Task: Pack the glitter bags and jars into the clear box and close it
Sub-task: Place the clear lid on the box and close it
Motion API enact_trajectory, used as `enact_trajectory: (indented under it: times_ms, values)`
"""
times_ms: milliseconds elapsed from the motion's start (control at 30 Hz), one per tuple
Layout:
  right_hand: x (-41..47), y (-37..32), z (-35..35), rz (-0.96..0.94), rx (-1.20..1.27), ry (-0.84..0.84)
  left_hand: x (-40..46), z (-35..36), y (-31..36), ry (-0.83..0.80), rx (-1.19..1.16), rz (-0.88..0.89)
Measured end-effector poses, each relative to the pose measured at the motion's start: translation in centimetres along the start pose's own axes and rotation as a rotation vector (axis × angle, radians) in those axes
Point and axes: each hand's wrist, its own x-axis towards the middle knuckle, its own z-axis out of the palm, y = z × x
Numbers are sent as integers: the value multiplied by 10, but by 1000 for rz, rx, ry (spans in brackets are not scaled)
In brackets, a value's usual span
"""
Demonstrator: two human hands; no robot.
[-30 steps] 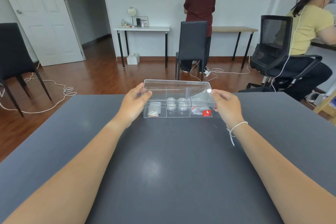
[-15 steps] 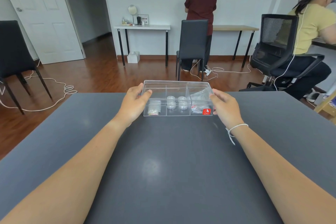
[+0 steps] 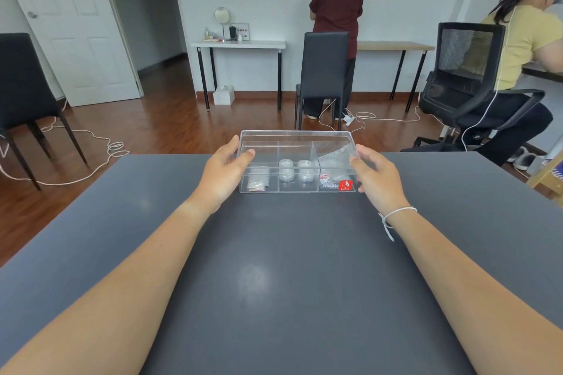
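Note:
The clear box [image 3: 297,187] sits on the far part of the dark grey table [image 3: 274,268] with its lid down. A small glitter bag [image 3: 256,184] lies in its left compartment. Clear round jars [image 3: 295,170] stand in the middle one, and more glitter bags [image 3: 330,178] fill the right one, beside a red sticker [image 3: 345,185]. My left hand [image 3: 224,175] holds the box's left end with the thumb on the lid. My right hand [image 3: 376,176] holds the right end with its fingertips against the wall.
Beyond the far table edge stand a black chair [image 3: 324,70] and a mesh office chair [image 3: 466,76] with a seated person [image 3: 524,39]. Another person [image 3: 336,6] stands at the wall desks. White cables [image 3: 91,143] trail on the wooden floor.
The box has come down a little and slightly left, and now rests flat on the table. Both hands stay at its ends, the fingers looser than before.

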Motion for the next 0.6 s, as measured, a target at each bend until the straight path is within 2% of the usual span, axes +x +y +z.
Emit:
enact_trajectory:
  times_ms: [167,333,600]
  values:
    - [-1,0,-2,23,118,-54,-1,-2,1,-37,-103,-16]
    - [2,0,-5,50,174,-125,-3,-4,1,-73,-113,0]
    - [5,2,-7,94,308,-141,-4,-4,0,-87,-116,4]
